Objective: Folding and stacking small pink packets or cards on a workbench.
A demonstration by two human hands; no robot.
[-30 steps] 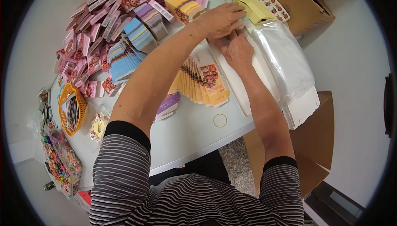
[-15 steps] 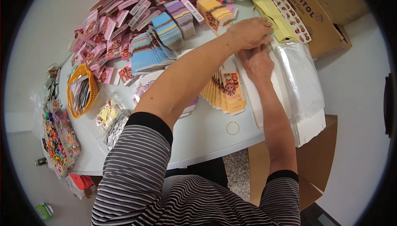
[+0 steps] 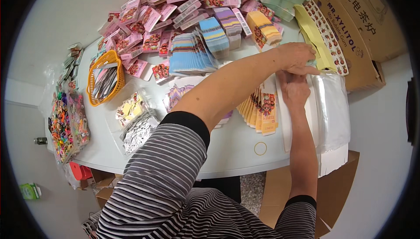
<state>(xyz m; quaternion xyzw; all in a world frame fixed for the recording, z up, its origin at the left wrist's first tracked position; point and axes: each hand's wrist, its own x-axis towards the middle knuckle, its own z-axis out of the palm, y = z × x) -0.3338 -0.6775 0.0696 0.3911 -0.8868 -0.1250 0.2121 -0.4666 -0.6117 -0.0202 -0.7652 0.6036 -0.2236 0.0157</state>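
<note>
My left hand point(image 3: 298, 57) reaches across the table to the far right, its fingers bent around a small pale green piece point(image 3: 312, 62) that is mostly covered. Just nearer, my right hand point(image 3: 295, 92) is closed beneath the left fingers, over a white sheet stack point(image 3: 285, 125). Whatever the right fingers grip is hidden. Left of the right hand lies a fan of yellow printed cards point(image 3: 268, 112). A block of yellow-edged cards point(image 3: 264, 28) stands beyond my left wrist. To the right are clear plastic bags point(image 3: 333, 107), a yellow folded strip point(image 3: 316, 42) and a sticker sheet point(image 3: 326, 33).
Pink card packs point(image 3: 153, 18) are heaped at the back, near blue cards point(image 3: 190, 53) and purple cards point(image 3: 228, 22). An orange basket point(image 3: 91, 81) and a bag of colourful small toys point(image 3: 65, 125) stand left. Cardboard boxes point(image 3: 350, 24) edge the far right. A rubber band point(image 3: 260, 148) lies near the front edge.
The whole view has shifted, so the table's things appear farther right and lower. My hands stay close together at the same spot, the left fingers now stretched further over the right hand.
</note>
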